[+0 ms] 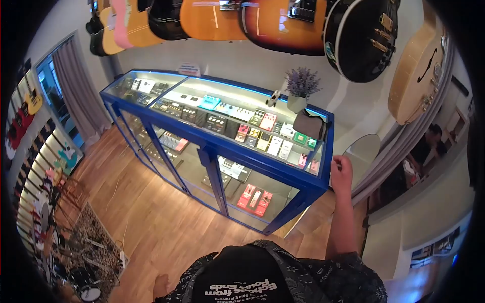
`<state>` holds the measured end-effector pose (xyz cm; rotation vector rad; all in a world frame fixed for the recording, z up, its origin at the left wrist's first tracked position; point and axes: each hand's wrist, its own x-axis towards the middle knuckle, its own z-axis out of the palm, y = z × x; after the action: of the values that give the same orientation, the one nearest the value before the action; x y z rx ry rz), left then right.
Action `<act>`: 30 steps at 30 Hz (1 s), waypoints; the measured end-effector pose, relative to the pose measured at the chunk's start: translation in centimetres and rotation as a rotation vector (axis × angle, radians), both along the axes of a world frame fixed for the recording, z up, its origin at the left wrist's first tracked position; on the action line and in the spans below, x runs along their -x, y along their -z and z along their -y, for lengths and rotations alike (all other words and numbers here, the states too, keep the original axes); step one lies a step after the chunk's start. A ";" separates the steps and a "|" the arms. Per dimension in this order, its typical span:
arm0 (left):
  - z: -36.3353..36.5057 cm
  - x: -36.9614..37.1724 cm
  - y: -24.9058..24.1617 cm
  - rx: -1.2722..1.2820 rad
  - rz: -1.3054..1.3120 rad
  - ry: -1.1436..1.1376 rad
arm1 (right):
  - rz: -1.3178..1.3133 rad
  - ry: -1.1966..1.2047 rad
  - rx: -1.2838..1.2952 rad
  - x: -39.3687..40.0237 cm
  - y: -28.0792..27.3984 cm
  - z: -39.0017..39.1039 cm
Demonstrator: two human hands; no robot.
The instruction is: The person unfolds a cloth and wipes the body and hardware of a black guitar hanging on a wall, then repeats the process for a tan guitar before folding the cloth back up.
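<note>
My right hand is at the right end of a blue-framed glass display case, its fingers curled near the frame's corner; whether something small is in them cannot be made out. Low in the view, my left hand hangs beside my body, partly visible and small, its fingers unclear. Effects pedals in several colours fill the lit case, with a red pedal on the lower shelf. A dark cloth item lies on the glass top, next to a potted purple plant and a small figurine.
Guitars hang on the wall above the case. A round mirror-like disc and a curtain stand to the right. Drums on a patterned rug and more guitars are at the left. A person shows at far right.
</note>
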<state>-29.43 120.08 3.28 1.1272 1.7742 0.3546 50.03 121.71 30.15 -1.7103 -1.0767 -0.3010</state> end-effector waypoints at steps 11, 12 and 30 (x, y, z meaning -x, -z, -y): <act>-12.7 -18.0 -1.2 -0.004 0.094 0.407 | 0.360 -0.040 0.341 -11.8 -5.5 -16.6; -13.2 -19.5 -0.9 0.005 0.086 0.457 | 0.358 -0.011 0.397 -12.0 -5.2 -17.6; -33.7 -38.7 -26.6 0.085 0.915 1.291 | -0.515 -0.540 0.299 -8.4 -9.3 -19.0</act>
<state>9.31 153.73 29.89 1.4675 0.1088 -0.0350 58.45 140.75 39.46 -1.5487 -1.1708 0.6370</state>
